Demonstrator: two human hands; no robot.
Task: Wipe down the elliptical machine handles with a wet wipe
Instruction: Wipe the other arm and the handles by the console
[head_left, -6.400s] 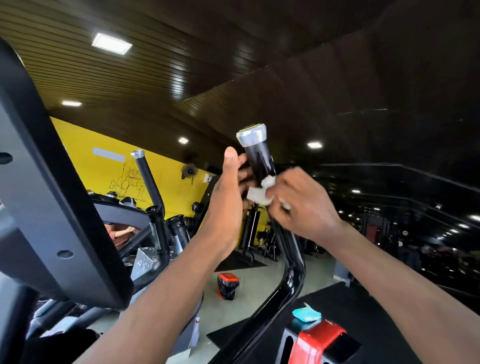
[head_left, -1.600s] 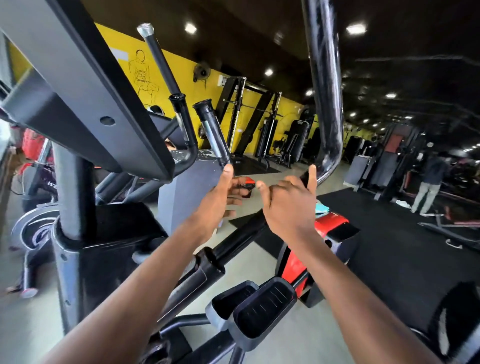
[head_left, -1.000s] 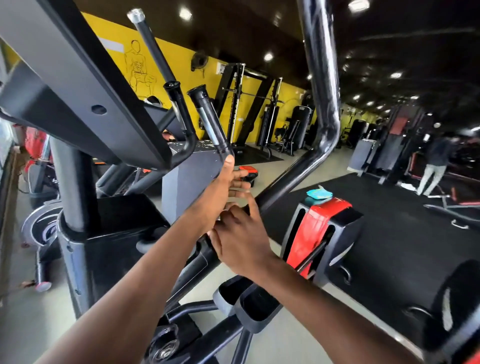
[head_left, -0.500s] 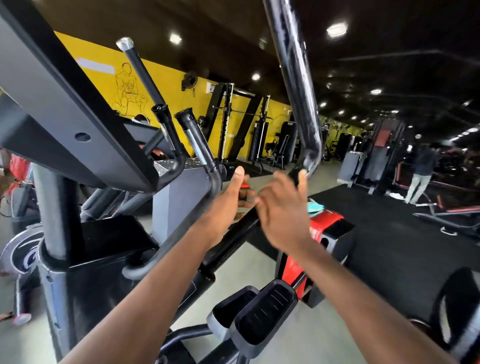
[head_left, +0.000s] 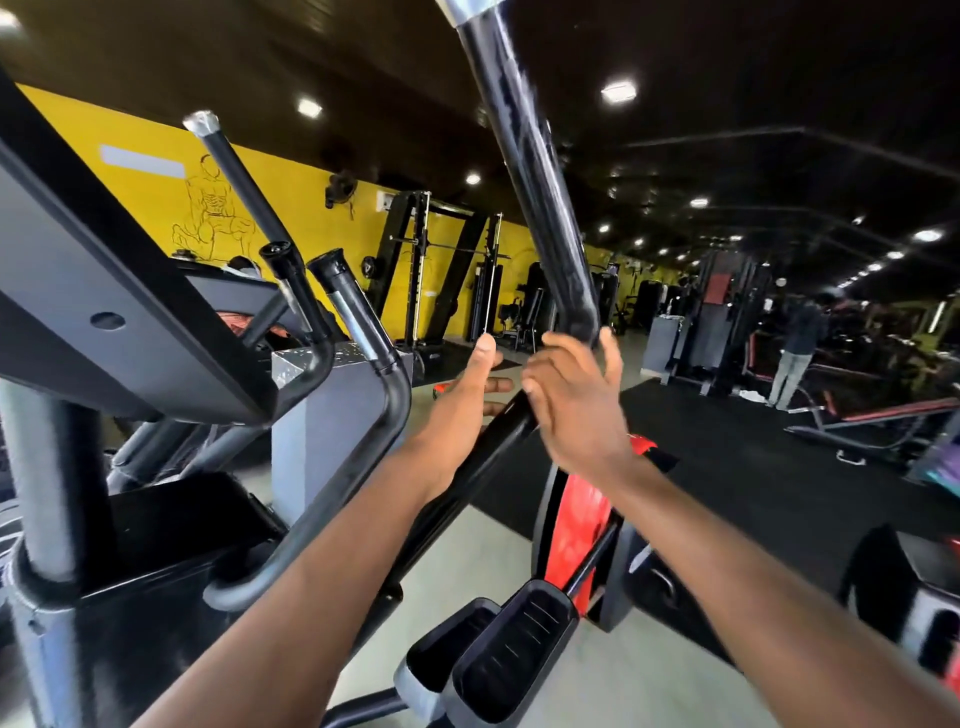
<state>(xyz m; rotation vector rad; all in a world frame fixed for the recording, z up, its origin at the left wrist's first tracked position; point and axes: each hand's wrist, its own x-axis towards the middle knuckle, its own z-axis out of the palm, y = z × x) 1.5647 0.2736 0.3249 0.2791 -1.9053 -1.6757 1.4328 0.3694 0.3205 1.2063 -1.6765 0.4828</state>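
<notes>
Head view: right hand (head_left: 574, 402) is wrapping around the handle (head_left: 540, 208) bend; left hand (head_left: 467, 395) is hovering beside it, fingers wide.

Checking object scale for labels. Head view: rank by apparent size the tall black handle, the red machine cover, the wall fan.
1. Tall black handle, running from the top edge down past the hands.
2. Red machine cover, partly hidden behind the right arm; being nearer the camera inflates it.
3. Wall fan, far off on the yellow wall.
</notes>
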